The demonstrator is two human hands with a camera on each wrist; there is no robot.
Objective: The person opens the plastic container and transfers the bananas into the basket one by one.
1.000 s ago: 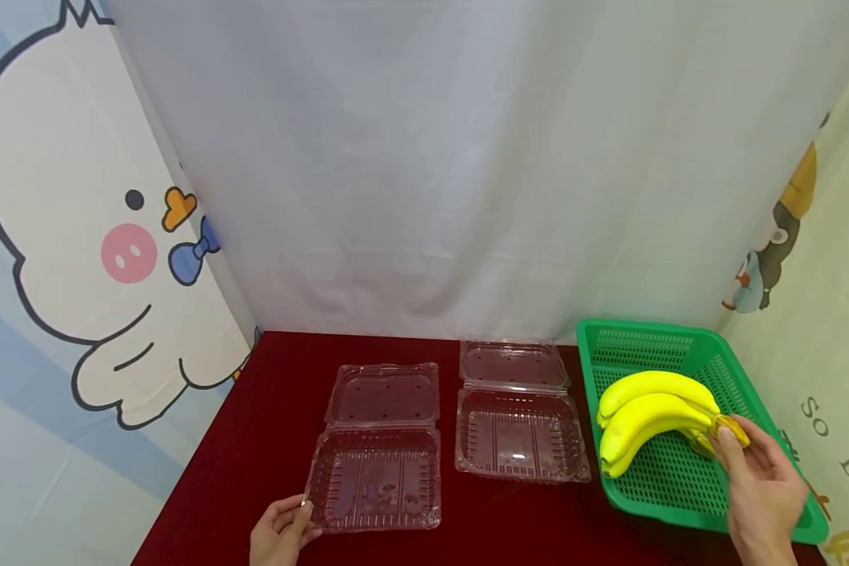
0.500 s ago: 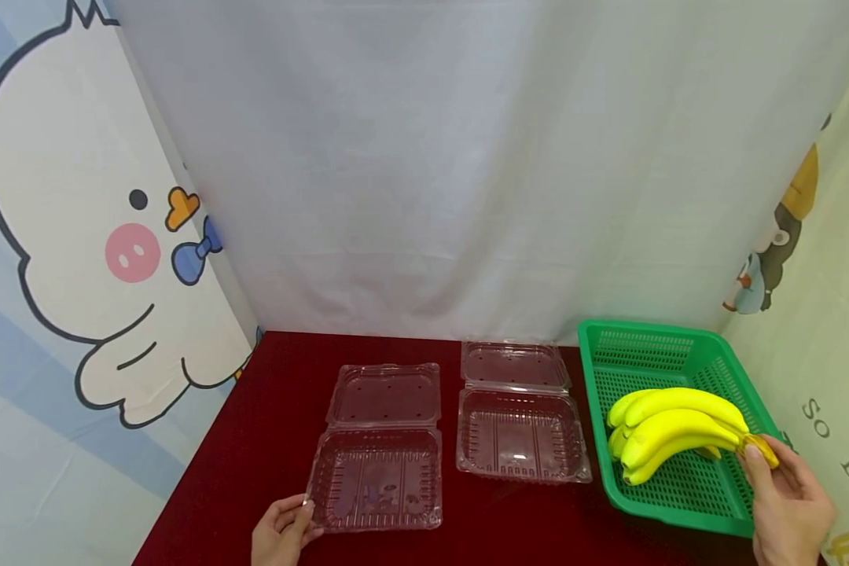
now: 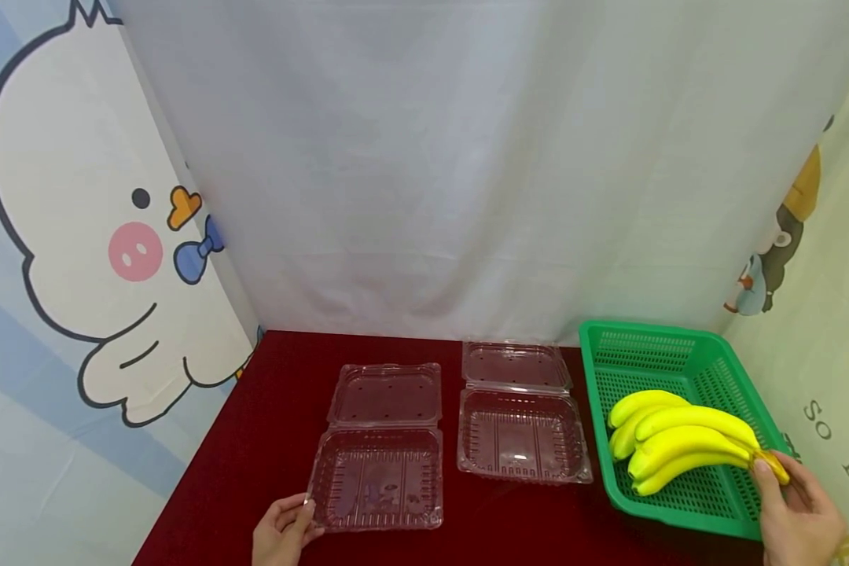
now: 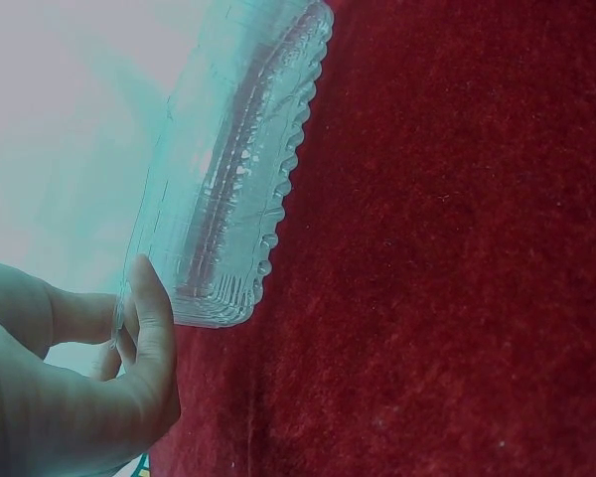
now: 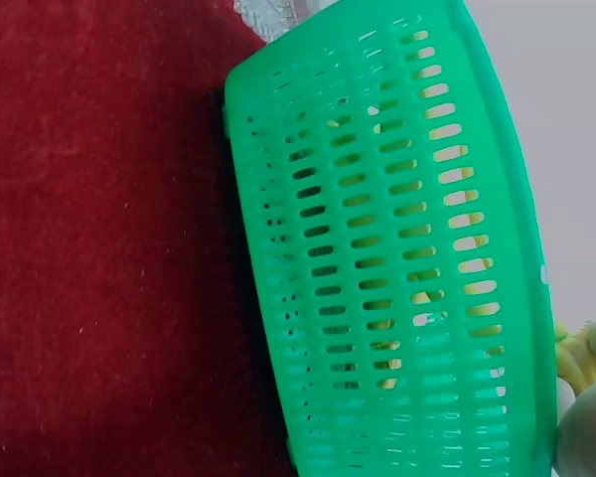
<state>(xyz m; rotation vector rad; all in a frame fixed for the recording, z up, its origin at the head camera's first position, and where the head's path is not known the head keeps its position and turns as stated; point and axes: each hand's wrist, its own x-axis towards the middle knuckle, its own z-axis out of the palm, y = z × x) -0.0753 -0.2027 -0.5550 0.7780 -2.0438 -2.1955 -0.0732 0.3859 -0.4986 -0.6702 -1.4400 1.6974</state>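
Note:
In the head view my right hand (image 3: 799, 503) pinches the brown stem of a bunch of bananas (image 3: 696, 440), low within the green plastic basket (image 3: 604, 479). Several yellow bananas fan out leftward from that stem. Seen from the right wrist, the basket's slotted wall (image 5: 377, 248) hides most of the fruit, and only the stem end (image 5: 579, 363) shows beside my fingers. My left hand (image 3: 283, 528) pinches the near left corner of a clear plastic clamshell box (image 3: 376, 479), whose lid is folded back. The left wrist view shows thumb and fingers on the box's rim (image 4: 144, 248).
A second clear clamshell box (image 3: 523, 436), also with its lid back, lies between the first box and the basket. Dark red cloth (image 3: 255, 440) covers the table. Pale curtains (image 3: 410, 173) stand behind and at both sides.
My right hand has moved right and nearer to me, drawing the bananas along and lower within the basket. The left hand and both boxes have stayed in place.

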